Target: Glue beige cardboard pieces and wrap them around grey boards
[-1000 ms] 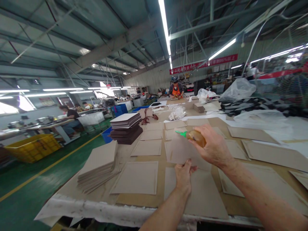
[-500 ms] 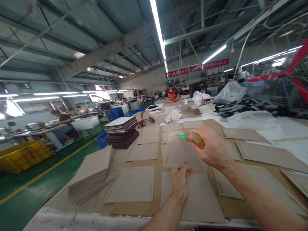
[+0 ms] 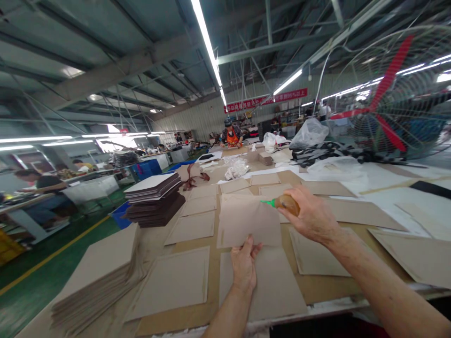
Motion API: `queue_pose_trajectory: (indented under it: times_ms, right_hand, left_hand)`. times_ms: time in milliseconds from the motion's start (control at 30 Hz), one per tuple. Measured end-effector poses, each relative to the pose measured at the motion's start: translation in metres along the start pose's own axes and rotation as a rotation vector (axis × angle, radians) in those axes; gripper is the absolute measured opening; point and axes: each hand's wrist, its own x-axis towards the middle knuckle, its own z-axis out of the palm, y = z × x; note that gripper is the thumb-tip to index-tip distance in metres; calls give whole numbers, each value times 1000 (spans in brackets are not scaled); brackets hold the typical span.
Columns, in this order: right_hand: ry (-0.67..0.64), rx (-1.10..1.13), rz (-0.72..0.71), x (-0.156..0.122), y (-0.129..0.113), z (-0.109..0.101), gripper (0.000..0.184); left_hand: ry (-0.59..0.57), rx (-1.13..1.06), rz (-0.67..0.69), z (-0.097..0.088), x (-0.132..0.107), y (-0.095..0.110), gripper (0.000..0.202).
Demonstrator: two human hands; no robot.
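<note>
My right hand (image 3: 312, 213) is wrapped round a squeeze glue bottle (image 3: 288, 204), amber with a green nozzle. The nozzle tip is over the upper right part of a grey-beige board sheet (image 3: 248, 220). At that sheet's near edge my left hand (image 3: 245, 263) pinches it between thumb and fingers. Under my left wrist lies another bare board (image 3: 276, 281). More flat boards lie around, among them one to the left (image 3: 172, 279) with a glue-like streak along its right edge, and one to the right (image 3: 317, 251).
A tall stack of beige boards (image 3: 102, 263) stands at the left front, with a stack of dark brown sheets (image 3: 155, 202) behind it. Crumpled clear plastic (image 3: 237, 168) lies further back. A large fan (image 3: 384, 103) stands at the right. A co-worker in an orange apron (image 3: 231, 137) is at the far end.
The view has turned to the right, so things appear further left. Relative to the sheet, the glue nozzle has moved from the upper left to the right side. Both hands keep their hold.
</note>
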Motion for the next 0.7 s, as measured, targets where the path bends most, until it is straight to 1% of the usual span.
queue_pose_trajectory:
  times_ms: [100,200,433,533,700]
  right_hand:
    - [9,6,28,-11,15,-4,23]
    - [21,14,65,-18,23,-7,24]
    - [32,24,101,-18,26,-11,26]
    - [-52,11,91,-25,22,-15,22]
    - [-281,46,31,-55,1,-30,19]
  left_hand:
    - [6,-12,-9,-1,0,1,41]
    - [6,-23,-11,-1,0,2,39]
    - [20,-36,-14,-1,-1,6,43]
    - [44,-52,-7,-2,1,8,46]
    - [92,-84,6,-3,3,10,51]
